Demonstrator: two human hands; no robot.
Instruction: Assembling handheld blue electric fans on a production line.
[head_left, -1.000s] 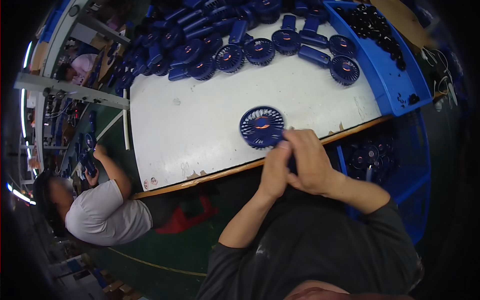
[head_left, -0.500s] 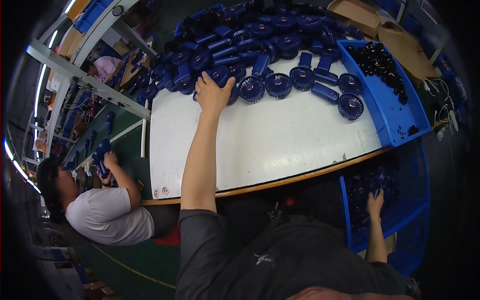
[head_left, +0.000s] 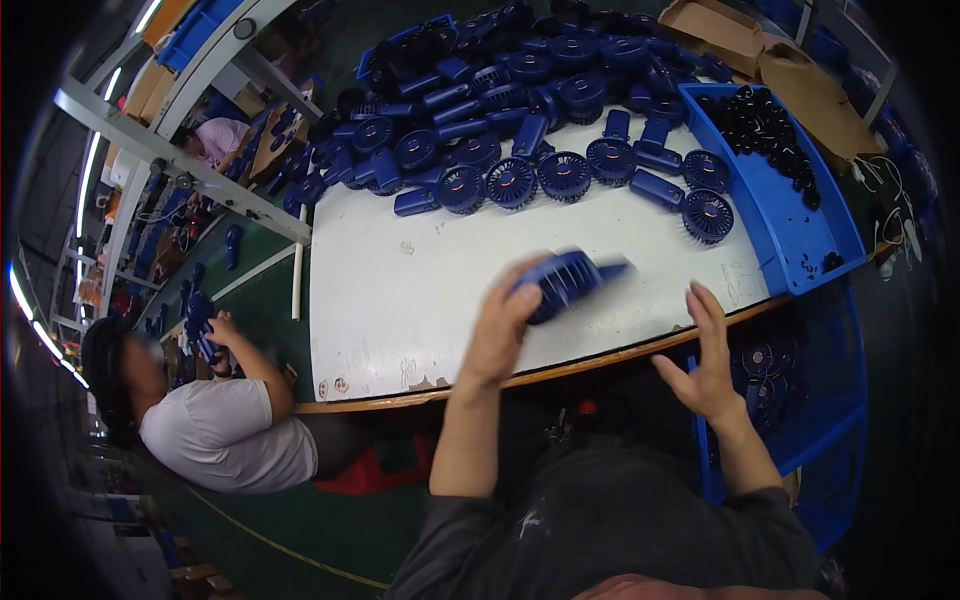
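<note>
A: Left hand [head_left: 497, 335] is up over the white bench [head_left: 400, 300], its grip clamped on one dark blue handheld fan [head_left: 565, 282]. The fan is blurred, tilted, grille end toward the palm and handle pointing out to three o'clock.

B: And the right hand [head_left: 708, 365]?

A: Empty. Fingers spread apart, palm turned in, just off the bench's near edge at about four o'clock from the fan. Near it, not touching it.

B: So where does the job stand, by your reading?

A: I'd call it early on this piece. One fan is off the surface and in hand, nothing fitted to it that I can make out, though the blur hides detail. At twelve o'clock from the hand the heap of blue fans [head_left: 500, 110] covers the far end of the bench, a great many of them, well apart from the one held.

B: Parts supply?

A: A blue tray [head_left: 790, 230] at two o'clock, with small black parts [head_left: 765, 130] piled in its far corner and a few loose near its front. Below the bench edge at four o'clock sits a blue crate [head_left: 800, 400] with fan grilles showing inside.

B: Any finished stack?

A: Can't tell finished from unfinished. The stretch of bench under the hands carries nothing else. A seated co-worker [head_left: 215, 430] at nine o'clock handles a separate blue piece.
</note>
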